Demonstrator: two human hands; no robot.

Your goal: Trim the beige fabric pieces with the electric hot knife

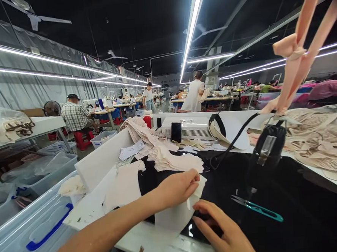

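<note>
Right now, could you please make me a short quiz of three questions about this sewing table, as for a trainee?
1. True or false: the snips lie on the black surface, apart from both hands.
2. Which hand pinches the white piece from above? A) left hand B) right hand
3. Fill in: the blue handle belongs to a clear plastic ____ at the person's left.

Key: 1 true; 2 A; 3 bin.
</note>
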